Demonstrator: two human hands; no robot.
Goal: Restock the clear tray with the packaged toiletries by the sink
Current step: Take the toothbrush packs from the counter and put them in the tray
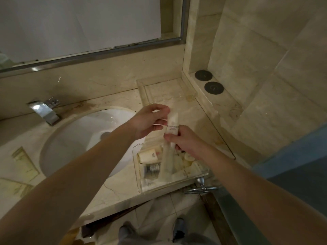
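A clear acrylic tray (141,187) sits on the marble counter to the right of the sink, near the front edge. Inside lie several wrapped toiletries, among them a small white bottle (148,155) and a dark-labelled packet (152,170). Above the tray I hold a long white packaged toiletry (172,127) upright. My left hand (150,121) pinches its upper part, and my right hand (185,142) grips its lower part. A translucent wrapper (166,165) hangs down from it into the tray.
The white sink basin (85,133) with a chrome faucet (46,110) lies to the left. Two dark round coasters (208,81) rest on a ledge at the back right. A chrome towel ring (201,189) hangs below the counter edge. A mirror covers the wall behind.
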